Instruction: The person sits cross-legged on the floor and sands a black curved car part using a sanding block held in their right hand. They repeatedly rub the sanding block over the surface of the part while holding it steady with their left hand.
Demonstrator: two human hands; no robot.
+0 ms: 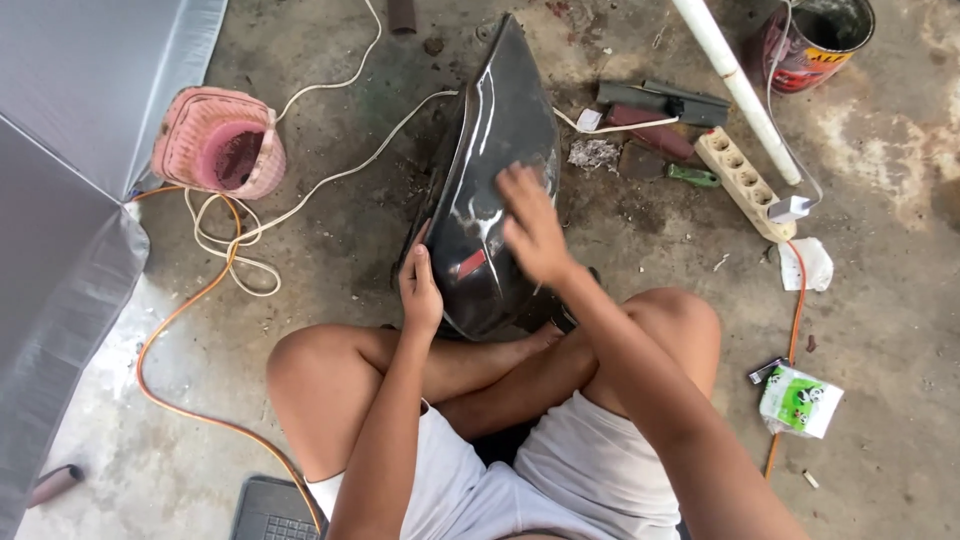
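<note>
Person sits cross-legged on the concrete floor (880, 300), working a glossy black panel (490, 190) propped against the shins.
Left hand (420, 290) clasps the panel's left edge; right hand (530, 230) lies flat, fingers spread, gripping nothing. The slick panel could slip sideways onto the white cable (330, 180).

A stained grey concrete floor (880, 300) is strewn with a pink woven basket (218, 142), looped white (300, 195) and orange cables (175, 320), a cream power strip (745, 182), a white plastic pipe (735, 85), a rusty paint tin (820, 40) and a green-and-white packet (800, 400).
</note>
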